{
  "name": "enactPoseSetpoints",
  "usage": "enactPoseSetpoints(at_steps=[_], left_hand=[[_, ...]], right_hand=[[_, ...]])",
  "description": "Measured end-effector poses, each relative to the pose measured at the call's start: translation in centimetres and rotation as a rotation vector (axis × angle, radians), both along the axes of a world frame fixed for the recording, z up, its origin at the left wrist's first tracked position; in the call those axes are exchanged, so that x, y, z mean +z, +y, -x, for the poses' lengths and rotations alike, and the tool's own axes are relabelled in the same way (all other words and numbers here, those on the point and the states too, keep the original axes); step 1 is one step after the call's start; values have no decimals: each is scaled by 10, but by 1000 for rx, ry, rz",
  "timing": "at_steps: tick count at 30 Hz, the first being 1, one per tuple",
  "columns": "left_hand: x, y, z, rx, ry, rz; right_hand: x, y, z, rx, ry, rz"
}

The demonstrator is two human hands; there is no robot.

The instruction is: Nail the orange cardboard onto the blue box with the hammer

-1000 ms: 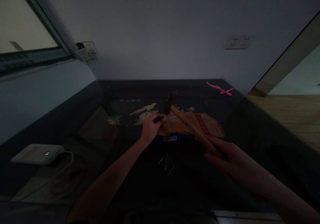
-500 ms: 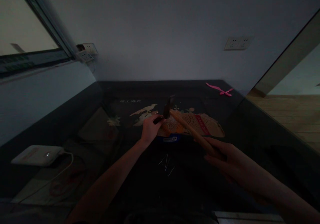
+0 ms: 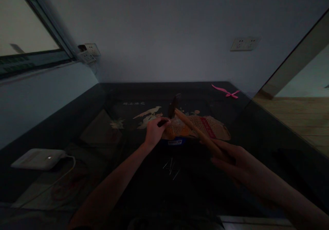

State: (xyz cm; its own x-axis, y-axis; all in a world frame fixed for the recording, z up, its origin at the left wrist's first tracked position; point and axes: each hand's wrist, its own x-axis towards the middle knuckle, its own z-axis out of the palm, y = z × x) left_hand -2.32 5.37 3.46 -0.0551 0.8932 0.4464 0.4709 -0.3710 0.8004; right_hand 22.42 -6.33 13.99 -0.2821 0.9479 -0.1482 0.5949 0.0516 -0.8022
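Wooden-handled, dark-headed hammer [image 3: 193,126] (one), gripped by the closed right hand [image 3: 238,161] over one tan, speckled, red-banded flat piece [image 3: 220,129]; left hand [image 3: 154,130] beside its head, fingertips together, contents indiscernible. Several slim metallic pins [image 3: 171,166]; four pale characters [image 3: 134,103], blurred. Dark, glossy table [image 3: 205,185]; grey wall [image 3: 164,35].

A pink ribbon [image 3: 230,94] and a white device [image 3: 36,159] (cable [image 3: 74,161] attached) lie well apart.

From the left hand [image 3: 155,130], the hammer head [image 3: 172,111] blocks one o'clock, loose nails [image 3: 171,167] five; unobstructed tabletop [image 3: 128,92] runs toward eleven.
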Motion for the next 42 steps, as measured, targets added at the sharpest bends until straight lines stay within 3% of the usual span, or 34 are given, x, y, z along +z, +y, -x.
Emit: enactPoseSetpoints(at_steps=[9, 16, 19, 23, 34, 38, 42], left_hand=[[-1, 1, 0, 29, 43, 0], [3, -2, 0, 27, 39, 22], [2, -1, 0, 25, 39, 13], [2, -1, 0, 0, 36, -25], [8, -4, -1, -4, 74, -65], [10, -5, -1, 11, 95, -85], [12, -5, 1, -22, 84, -74]], right_hand=[[-7, 1, -3, 15, 30, 124], [-7, 1, -1, -10, 85, -25], [-12, 1, -2, -10, 102, 7], [-28, -3, -7, -80, 166, 117], [-78, -23, -14, -313, 371, 124], [-89, -31, -18, -332, 419, 164], [-92, -36, -22, -376, 438, 93]])
